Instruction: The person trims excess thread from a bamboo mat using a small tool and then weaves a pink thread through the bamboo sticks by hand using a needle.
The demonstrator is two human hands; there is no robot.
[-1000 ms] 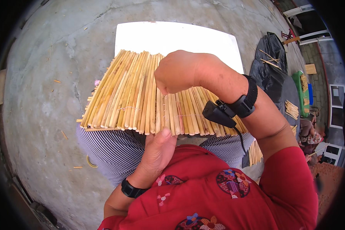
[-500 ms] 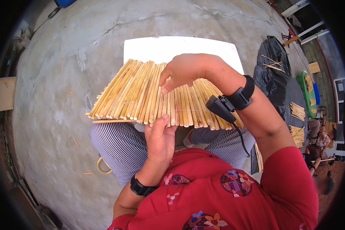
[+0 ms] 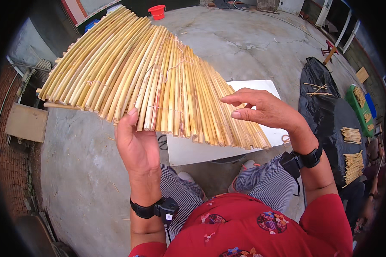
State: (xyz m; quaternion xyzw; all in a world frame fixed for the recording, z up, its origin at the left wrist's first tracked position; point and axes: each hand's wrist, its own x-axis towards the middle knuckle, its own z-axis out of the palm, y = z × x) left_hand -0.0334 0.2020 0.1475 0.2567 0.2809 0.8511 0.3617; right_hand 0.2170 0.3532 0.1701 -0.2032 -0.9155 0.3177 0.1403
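Observation:
A mat of pale yellow reed stalks, tied side by side with thin pinkish string, is lifted and tilted in front of me. My left hand grips its near edge, thumb on top and the other fingers hidden beneath. Loose string lies across the middle of the stalks. My right hand hovers over the mat's right part with fingers apart and nothing in them; whether its fingertips touch the reeds I cannot tell. Under the mat, a white board shows partly.
Scissor handles show at the board's right edge. On the right, black plastic sheeting bears reed bundles, beside a green tub with more reeds. A red bucket stands far off. Another person sits at the far right.
The reed mat has risen off the white board and swung up to the left with my left hand. My right hand has moved right and its fingers have spread. The view has tilted upward.

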